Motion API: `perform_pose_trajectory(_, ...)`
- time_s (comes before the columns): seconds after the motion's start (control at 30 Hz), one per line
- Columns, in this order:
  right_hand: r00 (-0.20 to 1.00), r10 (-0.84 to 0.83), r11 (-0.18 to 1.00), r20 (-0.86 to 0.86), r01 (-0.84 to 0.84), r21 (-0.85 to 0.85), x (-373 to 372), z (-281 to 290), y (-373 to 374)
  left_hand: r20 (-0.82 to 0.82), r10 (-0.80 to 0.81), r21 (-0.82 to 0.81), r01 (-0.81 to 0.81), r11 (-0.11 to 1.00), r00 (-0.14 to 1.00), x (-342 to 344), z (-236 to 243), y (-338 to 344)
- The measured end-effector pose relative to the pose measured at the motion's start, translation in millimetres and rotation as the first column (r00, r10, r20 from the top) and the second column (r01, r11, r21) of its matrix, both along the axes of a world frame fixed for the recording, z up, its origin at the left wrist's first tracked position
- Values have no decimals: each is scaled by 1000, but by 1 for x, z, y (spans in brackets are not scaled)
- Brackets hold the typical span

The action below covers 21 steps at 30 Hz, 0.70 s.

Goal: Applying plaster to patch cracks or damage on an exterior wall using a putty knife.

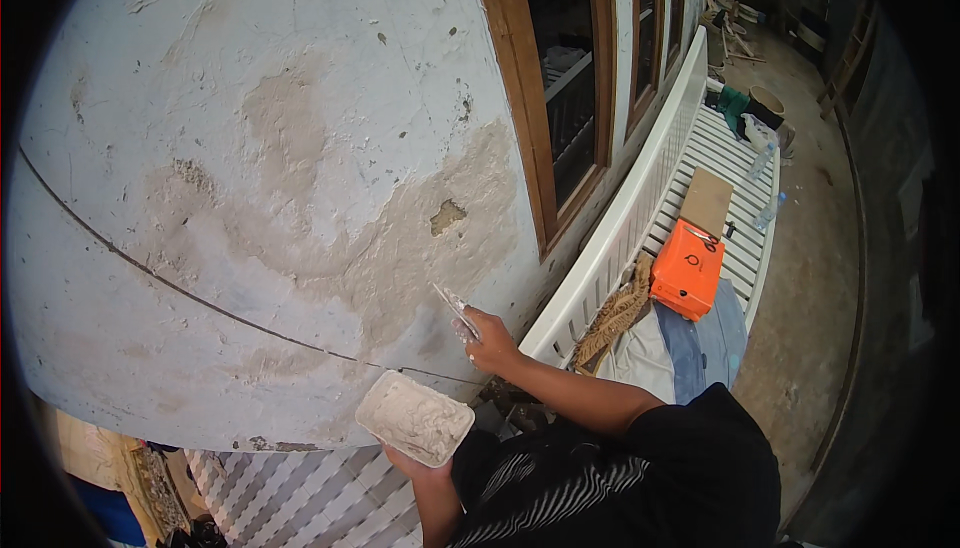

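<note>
My left hand [420, 469] supports a white plastic tub [457, 440] from below, close to the wall. Thick beige filler paste [412, 416] lies inside it. In the fist of my right hand [490, 342] is a putty knife [456, 310], its thin blade pointing up and left toward the wall. Paste smears the knife and my fingers. The pale painted wall [110, 278] carries a broad beige plaster patch [400, 248] with a small rough hole [447, 216] in it. From this angle I cannot tell whether the blade touches the wall.
A dark cable [200, 309] runs across the wall. At right, a white slatted bench [690, 153] holds an orange box [688, 268] with scissors on it, a brown board [706, 200], cloths [690, 348] and plastic bottles [768, 212]. Wooden window frames [530, 98] stand beyond the patch.
</note>
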State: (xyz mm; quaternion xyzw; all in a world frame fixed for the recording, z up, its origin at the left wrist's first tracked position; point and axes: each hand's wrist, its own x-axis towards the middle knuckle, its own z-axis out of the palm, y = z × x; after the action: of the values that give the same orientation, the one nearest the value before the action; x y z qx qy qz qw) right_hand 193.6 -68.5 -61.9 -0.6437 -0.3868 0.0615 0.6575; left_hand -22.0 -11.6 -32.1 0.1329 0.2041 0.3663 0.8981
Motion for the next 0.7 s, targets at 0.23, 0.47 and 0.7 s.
perform_pose_trajectory(0.23,879,-477,856,14,468,-220,76,46,-1,-19,22,35,-22,999,1000,-4,4,2)
perform_pose_trajectory(0.47,875,-461,823,149,484,-298,43,32,57,2,22,10,-22,1000,1000,-3,5,11)
perform_pose_trajectory(0.7,957,-224,907,186,274,-321,11,25,35,-8,-50,-4,50,999,999,7,4,9)
